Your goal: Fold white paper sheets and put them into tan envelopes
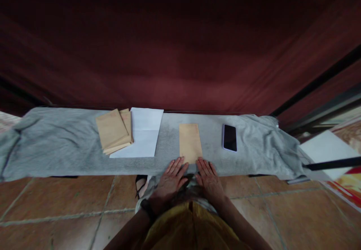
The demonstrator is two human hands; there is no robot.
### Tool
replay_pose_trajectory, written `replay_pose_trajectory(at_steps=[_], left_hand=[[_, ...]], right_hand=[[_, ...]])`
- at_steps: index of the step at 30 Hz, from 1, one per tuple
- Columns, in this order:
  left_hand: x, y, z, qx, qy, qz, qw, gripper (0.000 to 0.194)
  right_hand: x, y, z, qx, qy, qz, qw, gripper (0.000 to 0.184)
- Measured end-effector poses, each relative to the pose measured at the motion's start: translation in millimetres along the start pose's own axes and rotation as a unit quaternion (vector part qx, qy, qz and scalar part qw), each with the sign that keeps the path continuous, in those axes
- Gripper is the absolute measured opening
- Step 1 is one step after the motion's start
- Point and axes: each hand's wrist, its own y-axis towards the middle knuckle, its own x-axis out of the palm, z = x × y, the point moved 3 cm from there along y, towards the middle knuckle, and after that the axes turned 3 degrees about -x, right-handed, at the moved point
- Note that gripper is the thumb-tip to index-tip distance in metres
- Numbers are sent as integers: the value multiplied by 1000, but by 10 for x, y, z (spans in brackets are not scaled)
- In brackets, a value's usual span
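A single brown envelope (190,142) lies lengthwise on the grey cloth (56,148) that covers a low table. My left hand (170,180) rests flat at the table's near edge, fingers stretched out, fingertips touching the envelope's near left corner. My right hand (208,177) lies flat beside it, fingers out, touching the near right corner. Neither hand holds anything.
A stack of brown envelopes (114,130) lies on white sheets of paper (143,133) to the left. A black phone (229,137) lies to the right. A dark red curtain (180,46) hangs behind the table. White paper (324,148) and terracotta floor tiles (56,212) surround it.
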Motion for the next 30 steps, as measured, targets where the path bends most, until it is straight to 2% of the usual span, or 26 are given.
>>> replay_pose_trajectory(at_steps=[15,19,23,30], left_hand=[[-92,-19,-80,-16,-16,-4,1000,51],[-65,53,19,-26,-21,-3,999,57],[-22,215,196,-7,-27,-15,999,64],[2,545,386,24,-43,-13,999,61]], right_hand=[[-20,-87,89,29,-9,17,999,57],[12,-94,93,34,-6,9,999,57],[28,-104,93,32,-3,8,999,59],[33,-117,88,26,-2,9,1000,65]])
